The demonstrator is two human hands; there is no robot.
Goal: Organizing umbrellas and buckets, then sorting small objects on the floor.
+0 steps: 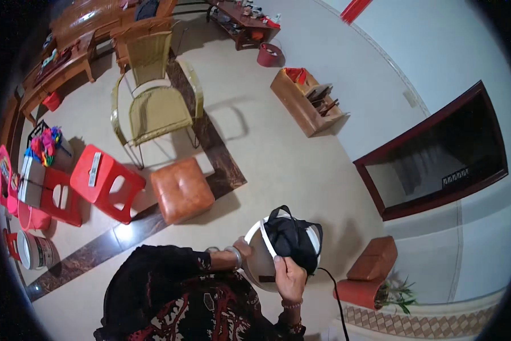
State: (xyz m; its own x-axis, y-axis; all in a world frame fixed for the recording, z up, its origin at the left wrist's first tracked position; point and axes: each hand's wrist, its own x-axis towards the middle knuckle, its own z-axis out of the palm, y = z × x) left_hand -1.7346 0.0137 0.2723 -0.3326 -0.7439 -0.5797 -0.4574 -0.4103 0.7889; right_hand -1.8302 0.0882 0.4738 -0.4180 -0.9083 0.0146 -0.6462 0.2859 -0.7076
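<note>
In front of my body is a round container [259,256] with a white rim and a greyish inside, looking like a bucket. A black cloth bag [292,241] with loop straps lies over its right part. My left hand [243,248], below a silver bangle, is closed at the rim's left side; its fingertips are partly hidden. My right hand [289,277] is closed at the lower end of a white band [267,238] that crosses the container, its thumb on top. The bag's lower edge lies close to the right fingers. A black cord [338,295] runs down at the right.
Left of me stand a brown cushioned stool [182,190], a red plastic stool [105,179] and a white bucket [35,250]. A woven armchair [159,111] is farther off. A wooden cabinet [303,105], a dark-framed mirror [431,156] and a potted plant [400,294] line the right.
</note>
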